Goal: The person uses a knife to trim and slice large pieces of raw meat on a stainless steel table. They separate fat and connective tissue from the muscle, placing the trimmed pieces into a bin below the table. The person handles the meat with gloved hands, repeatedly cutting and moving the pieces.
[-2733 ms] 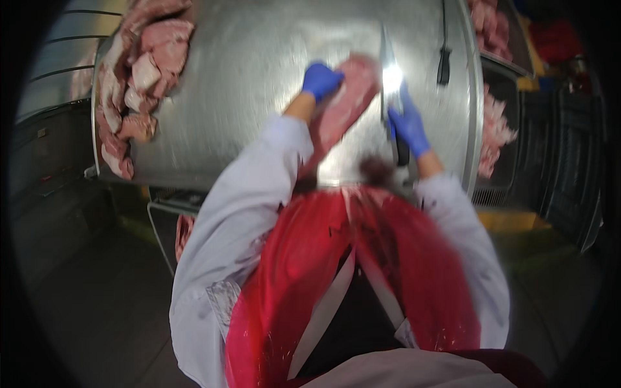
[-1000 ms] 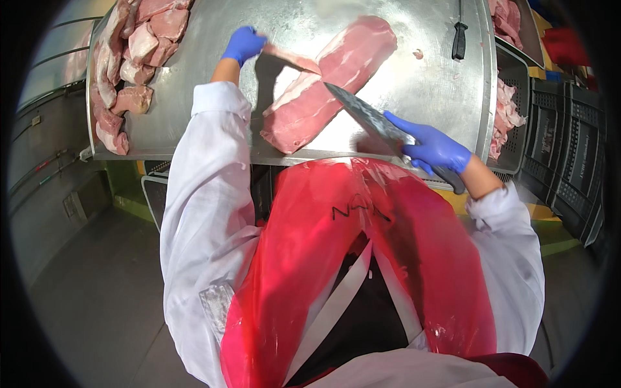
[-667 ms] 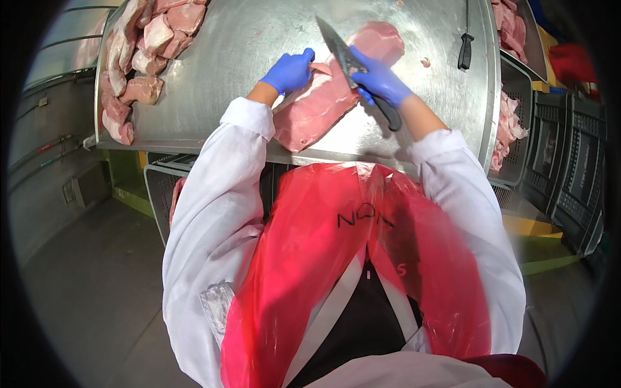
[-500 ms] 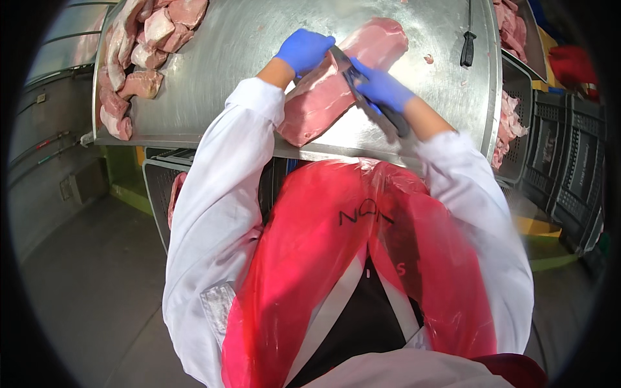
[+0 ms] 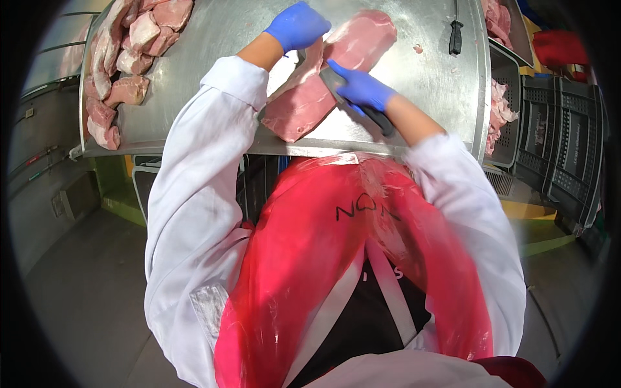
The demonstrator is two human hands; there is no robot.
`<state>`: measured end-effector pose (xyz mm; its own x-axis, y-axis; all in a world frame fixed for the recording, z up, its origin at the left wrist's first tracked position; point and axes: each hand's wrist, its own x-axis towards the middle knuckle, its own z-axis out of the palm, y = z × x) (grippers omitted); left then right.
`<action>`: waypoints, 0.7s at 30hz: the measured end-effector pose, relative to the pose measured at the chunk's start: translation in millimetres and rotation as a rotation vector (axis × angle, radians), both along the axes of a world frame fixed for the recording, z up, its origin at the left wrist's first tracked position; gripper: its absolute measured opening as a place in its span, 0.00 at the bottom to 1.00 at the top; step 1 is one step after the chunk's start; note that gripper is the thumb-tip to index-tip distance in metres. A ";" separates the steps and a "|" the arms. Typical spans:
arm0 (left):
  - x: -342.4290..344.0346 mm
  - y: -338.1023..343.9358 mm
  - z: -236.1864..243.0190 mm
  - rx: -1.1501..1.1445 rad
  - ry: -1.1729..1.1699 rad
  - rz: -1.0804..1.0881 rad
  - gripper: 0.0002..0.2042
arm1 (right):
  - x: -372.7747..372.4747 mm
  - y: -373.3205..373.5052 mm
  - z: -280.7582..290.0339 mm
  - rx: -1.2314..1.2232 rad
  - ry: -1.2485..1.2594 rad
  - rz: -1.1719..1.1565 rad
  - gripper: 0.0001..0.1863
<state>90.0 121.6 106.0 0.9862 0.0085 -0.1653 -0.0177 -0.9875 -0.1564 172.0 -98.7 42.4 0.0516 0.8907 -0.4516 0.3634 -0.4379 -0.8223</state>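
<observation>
1. Left hand (image 5: 297, 27) closed at the top of a meat strip (image 5: 315, 57); fingertips hidden, but the strip runs right up to it, so I read it as pinched.
2. Right hand (image 5: 365, 89) wrapped round the knife (image 5: 378, 121), one finger out over the blade. Blade sits at the strip's base; tip out of sight.
3. Pork loin (image 5: 304, 100) lies diagonally on the steel bench (image 5: 213, 84), near end just inside the front edge. My read: strip held up for tension and a view of the seam; loin's weight steadies it.
4. Most room is leftward, up to the cut pieces (image 5: 145, 39) along the left edge. Rightward: sharpening steel (image 5: 456, 39), bench edge, then crated trimmings (image 5: 498, 116). Front edge sits close to my apron (image 5: 310, 207).
</observation>
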 end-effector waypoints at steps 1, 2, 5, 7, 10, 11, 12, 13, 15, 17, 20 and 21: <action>0.2 -2.9 6.1 -0.001 0.006 -0.002 0.04 | -1.2 18.0 8.8 -0.154 0.151 -0.060 0.39; -6.4 -2.7 9.4 -0.001 0.020 0.012 0.04 | -4.2 13.9 21.7 -0.175 0.154 -0.047 0.39; -40.9 20.4 8.5 0.028 -0.062 0.096 0.03 | -16.7 -28.3 49.8 -0.240 0.241 0.029 0.38; -49.5 22.4 13.0 0.035 -0.055 0.090 0.06 | -17.8 -35.4 46.7 -0.292 0.295 0.036 0.39; -38.1 9.6 34.5 0.050 -0.179 -0.033 0.04 | -17.3 15.2 21.2 -0.193 0.222 0.014 0.40; -40.6 9.9 38.8 0.063 -0.231 -0.065 0.03 | -22.5 31.7 14.6 -0.137 0.193 0.030 0.40; -43.8 11.9 40.7 0.098 -0.262 -0.039 0.03 | -26.0 27.6 10.0 -0.120 0.165 0.048 0.40; -46.7 14.0 43.6 0.134 -0.293 -0.014 0.03 | -28.4 14.5 7.0 -0.102 0.136 0.066 0.40; -79.0 23.2 44.4 0.190 -0.306 0.058 0.04 | -43.7 -15.3 46.4 -0.261 0.186 0.188 0.39; -87.8 24.4 67.1 0.235 -0.341 0.066 0.04 | -44.4 -29.5 41.5 -0.197 0.066 0.283 0.39; -86.1 9.7 91.3 0.230 -0.283 0.012 0.04 | -58.7 22.9 7.9 -0.148 0.121 0.220 0.39; -87.8 6.7 100.5 0.255 -0.308 -0.004 0.04 | -62.8 41.4 0.4 -0.148 0.171 0.202 0.39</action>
<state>2.2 128.3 206.5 0.9893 0.0068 0.1455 0.0643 -0.9166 -0.3947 109.3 -57.3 42.8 -0.2079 0.7992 -0.5639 0.3172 -0.4903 -0.8118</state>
